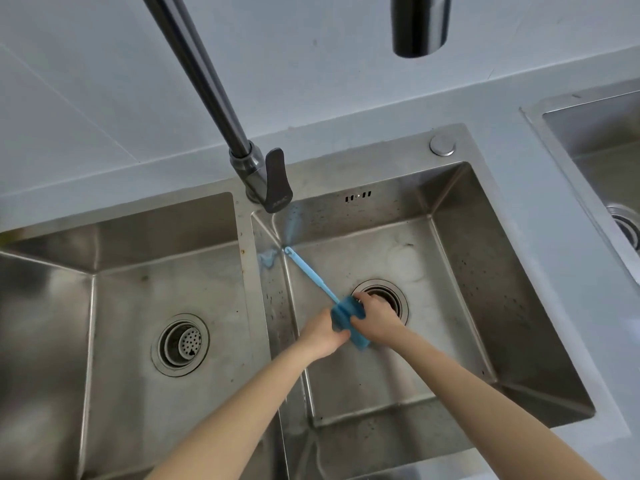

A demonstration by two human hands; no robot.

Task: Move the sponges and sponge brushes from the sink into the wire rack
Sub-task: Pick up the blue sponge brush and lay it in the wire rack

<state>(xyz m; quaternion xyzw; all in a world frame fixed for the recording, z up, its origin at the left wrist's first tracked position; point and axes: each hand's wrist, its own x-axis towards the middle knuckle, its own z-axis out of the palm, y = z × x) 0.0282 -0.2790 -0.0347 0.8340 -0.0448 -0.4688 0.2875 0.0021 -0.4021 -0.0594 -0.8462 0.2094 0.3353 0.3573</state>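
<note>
A blue sponge brush [313, 273] lies in the right basin of the steel sink [491, 258], its thin handle reaching up-left to the basin's back left corner. Its blue sponge head [346, 315] sits beside the drain. My left hand [323, 336] grips the sponge head from the left and my right hand [375, 318] grips it from the right, both down at the basin floor. No wire rack is in view.
The tall dark faucet [258, 168] rises over the divider between the two basins. The left basin [114, 306] has a strainer drain [180, 344]. A second sink [602, 140] sits at the far right, past a strip of grey counter [540, 209].
</note>
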